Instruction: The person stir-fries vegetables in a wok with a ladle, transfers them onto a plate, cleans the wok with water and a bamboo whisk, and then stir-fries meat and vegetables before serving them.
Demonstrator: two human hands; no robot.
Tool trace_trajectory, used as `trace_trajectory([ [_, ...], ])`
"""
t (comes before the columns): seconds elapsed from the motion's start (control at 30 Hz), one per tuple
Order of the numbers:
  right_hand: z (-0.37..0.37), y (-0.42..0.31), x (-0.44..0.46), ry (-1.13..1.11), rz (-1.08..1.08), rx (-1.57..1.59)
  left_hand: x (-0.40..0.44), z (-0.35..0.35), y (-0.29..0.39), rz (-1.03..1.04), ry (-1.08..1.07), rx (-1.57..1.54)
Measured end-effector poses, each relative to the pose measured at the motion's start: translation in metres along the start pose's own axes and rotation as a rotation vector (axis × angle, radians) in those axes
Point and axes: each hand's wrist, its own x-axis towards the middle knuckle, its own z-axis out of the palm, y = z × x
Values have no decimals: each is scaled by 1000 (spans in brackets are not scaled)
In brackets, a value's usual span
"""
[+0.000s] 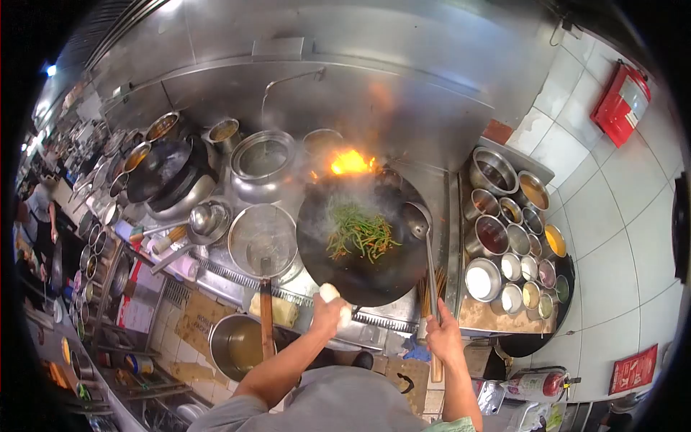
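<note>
A black wok [317, 270] sits over the burner with steaming green beans [360, 234] in its middle. Flames [353, 162] rise behind its far rim. My left hand [329, 317] is closed around a folded white cloth [337, 302] at the wok's near edge; the cloth hides how the rim is gripped. In my right hand [444, 335] is the long handle of a ladle [419, 225]. The ladle's bowl rests near the wok's right side, apart from the beans.
Bowls of sauces and seasonings [491, 234] crowd the right shelf. Left of the wok are a wooden-handled strainer [260, 241], a metal pot [263, 158] and a second wok [165, 169]. A bucket [237, 345] stands below. A person [42, 209] is at far left.
</note>
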Motion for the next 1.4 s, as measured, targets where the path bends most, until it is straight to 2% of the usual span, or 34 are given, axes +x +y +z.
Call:
trace_trajectory([
  [0.07,0,-51,-16,-1,156,104,1,-10,-17,249,-1,211],
  [0.1,7,-49,-16,-22,186,257,5,-12,-19,374,2,315],
  [0.17,22,-36,-21,-73,246,563,-7,-12,-3,390,-32,370],
  [0.23,36,-68,-35,-103,398,805,-6,-16,-12,461,-47,387],
  [0.37,63,-87,-30,-185,548,1201,-14,-2,-3,155,-48,209],
  [0.43,66,-90,-17,-202,656,1321,-21,-12,-6,14,-142,91],
  [0.47,60,-75,-9,-384,679,1532,-22,-17,-5,-50,-187,28],
  [0.5,53,-73,-10,-422,762,1636,-23,-20,-3,-109,-231,-34],
  [0.53,47,-73,-12,-463,846,1736,-36,-17,-4,-117,-108,-197],
  [0.57,43,-70,-13,-503,935,1833,-38,-21,-8,-178,-105,-244],
  [0.63,42,-57,-17,-529,907,1805,-39,-30,-22,-295,-99,-340],
  [0.73,37,-51,-23,-540,843,1753,-40,-30,-47,-225,-53,-303],
  [0.83,28,-49,-40,-503,612,1364,-41,-24,-53,-202,-51,-298],
  [0.97,61,11,-41,-388,187,700,-31,-29,-49,-226,-100,-340],
  [1.03,56,-13,-29,-396,474,869,-32,-27,-57,-201,-92,-273],
  [1.1,55,-12,-20,-457,608,1176,-45,-17,-38,-218,-77,-276],
  [1.23,60,-2,-35,-744,832,1811,-34,-26,-44,-219,-150,-274],
  [1.4,85,-25,-71,-572,738,1802,-33,-29,-28,-252,-207,-331],
])
